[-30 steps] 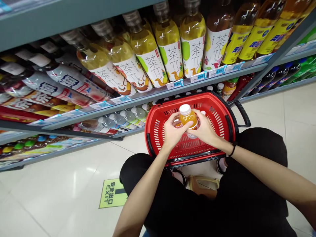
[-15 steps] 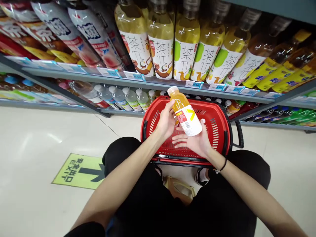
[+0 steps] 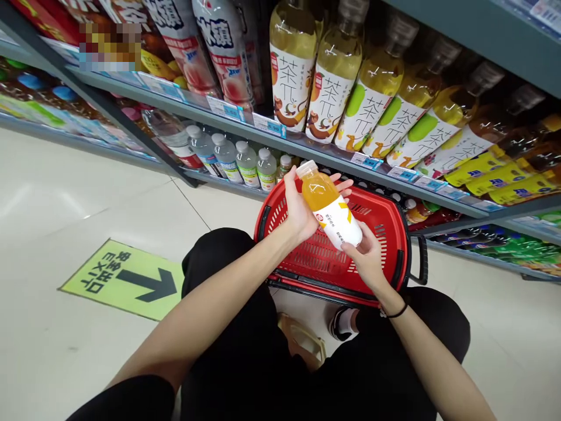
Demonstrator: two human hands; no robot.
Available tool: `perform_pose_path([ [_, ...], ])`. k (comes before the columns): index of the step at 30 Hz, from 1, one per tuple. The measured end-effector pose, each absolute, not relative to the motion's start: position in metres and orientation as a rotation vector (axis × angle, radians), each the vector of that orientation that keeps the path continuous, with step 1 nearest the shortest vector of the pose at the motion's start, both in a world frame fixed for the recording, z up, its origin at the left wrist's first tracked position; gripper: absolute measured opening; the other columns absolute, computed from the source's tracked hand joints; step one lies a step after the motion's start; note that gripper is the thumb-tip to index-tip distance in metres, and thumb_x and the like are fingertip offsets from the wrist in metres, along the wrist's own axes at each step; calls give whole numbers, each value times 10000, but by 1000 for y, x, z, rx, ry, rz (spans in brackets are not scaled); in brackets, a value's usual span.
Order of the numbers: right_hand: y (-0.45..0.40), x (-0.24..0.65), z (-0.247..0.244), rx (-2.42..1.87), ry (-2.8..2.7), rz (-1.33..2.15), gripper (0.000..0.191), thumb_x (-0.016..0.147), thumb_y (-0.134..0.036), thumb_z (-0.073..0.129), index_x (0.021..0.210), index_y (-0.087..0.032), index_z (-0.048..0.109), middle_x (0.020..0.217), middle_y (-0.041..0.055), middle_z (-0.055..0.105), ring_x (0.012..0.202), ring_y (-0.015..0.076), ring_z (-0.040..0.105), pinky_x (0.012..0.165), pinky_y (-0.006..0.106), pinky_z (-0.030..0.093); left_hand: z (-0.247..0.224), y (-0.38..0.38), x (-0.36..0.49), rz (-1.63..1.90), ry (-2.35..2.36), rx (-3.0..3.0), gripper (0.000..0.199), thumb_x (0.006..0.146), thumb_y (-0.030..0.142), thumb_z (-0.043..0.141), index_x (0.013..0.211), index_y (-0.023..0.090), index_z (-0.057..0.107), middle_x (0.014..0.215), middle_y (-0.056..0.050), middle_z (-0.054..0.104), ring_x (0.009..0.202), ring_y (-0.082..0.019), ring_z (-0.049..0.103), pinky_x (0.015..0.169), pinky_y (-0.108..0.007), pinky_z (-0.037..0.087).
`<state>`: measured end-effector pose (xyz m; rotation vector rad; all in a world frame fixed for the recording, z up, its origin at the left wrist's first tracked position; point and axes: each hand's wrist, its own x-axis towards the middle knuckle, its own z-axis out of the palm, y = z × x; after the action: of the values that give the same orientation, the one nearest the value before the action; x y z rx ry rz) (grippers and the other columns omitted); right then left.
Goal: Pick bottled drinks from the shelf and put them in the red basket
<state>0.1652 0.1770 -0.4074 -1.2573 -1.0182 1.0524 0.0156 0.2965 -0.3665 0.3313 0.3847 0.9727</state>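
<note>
A plastic drink bottle [image 3: 336,221] with orange liquid, a white-and-yellow label and a pale cap is tilted, its cap toward the upper left. My left hand [image 3: 300,211] cradles its upper part; the thumb lies beside the cap and the fingertips stick out behind the bottle. At the base, my right hand [image 3: 369,257] grips it between thumb and fingers. Both hands hold the bottle above a red shopping basket [image 3: 307,257], whose floor is partly hidden by them.
Tea bottles [image 3: 287,88] line the shelf [image 3: 307,146] ahead, with price tags along its edge. Clear-bottled drinks [image 3: 246,166] stand on the lower shelf. The basket's black handle [image 3: 421,260] juts out right. A yellow-green exit sign [image 3: 127,278] marks the floor at left.
The bottle has turned about its length, showing another side of the label. My right fingers have closed on its base, and my left fingers now reach behind it. The view has tilted.
</note>
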Motion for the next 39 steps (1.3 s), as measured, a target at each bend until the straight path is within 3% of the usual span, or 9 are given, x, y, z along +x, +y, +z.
perform_pose_path([
  [3,174,173,-407,-1344,-1279,838,802,689,-382,990,1383,-224,620,1418,134,681,1298,302,669,1015,443,637,-367,298,13,982,360,288,970,885,814,386,1418,40,624,1233,-210,775,1203,-338,722,1010,-434,600],
  [10,168,183,-414,-1344,-1742,23,783,770,-388,957,1431,-233,567,1281,138,720,1166,314,716,983,529,640,-362,298,7,947,314,324,967,888,801,364,1416,37,632,1237,-211,772,1165,-322,729,1034,-444,586],
  [14,171,190,-411,-1328,-1796,-67,725,789,-390,937,1395,-261,559,1237,158,706,1151,351,693,952,582,627,-363,300,6,964,352,467,952,796,874,473,1290,97,715,1240,-204,770,1219,-381,701,1010,-494,599],
  [18,170,191,-409,-1449,-1703,64,671,751,-464,949,1291,-257,608,1204,161,706,1145,370,677,1006,632,587,-365,302,6,973,367,579,950,757,901,508,1228,110,743,1168,-206,781,1254,-421,681,1006,-531,603],
  [27,166,168,-405,-1385,-1126,909,727,715,-436,960,1314,-254,590,1351,126,686,1247,313,674,1086,506,577,-354,301,-2,966,385,662,921,845,903,429,1201,114,741,1164,-185,772,1270,-426,682,988,-547,613],
  [30,167,164,-406,-1268,-898,1143,660,759,-551,906,1279,-255,627,1207,100,738,1052,300,739,860,473,665,-351,301,-4,941,358,665,880,849,883,458,1189,116,724,1175,-181,761,1278,-422,679,996,-544,611],
  [33,166,163,-404,-1166,-788,1363,754,768,-721,832,1289,-207,649,1038,123,765,788,272,724,534,379,600,-350,302,-5,970,362,667,791,857,829,516,1141,122,727,1155,-173,764,1269,-421,686,1006,-548,609],
  [36,167,161,-396,-1108,-714,1544,827,818,-852,682,1261,-153,681,957,148,769,677,234,669,464,334,525,-350,302,-3,977,373,705,672,847,740,634,1127,136,727,1145,-157,771,1256,-419,695,1027,-557,600],
  [39,172,160,-388,-1090,-585,1608,755,936,-824,510,1198,-147,718,879,131,750,670,227,656,500,332,538,-351,300,3,1007,402,781,567,807,600,792,1152,158,708,1150,-130,773,1227,-379,710,1076,-528,566],
])
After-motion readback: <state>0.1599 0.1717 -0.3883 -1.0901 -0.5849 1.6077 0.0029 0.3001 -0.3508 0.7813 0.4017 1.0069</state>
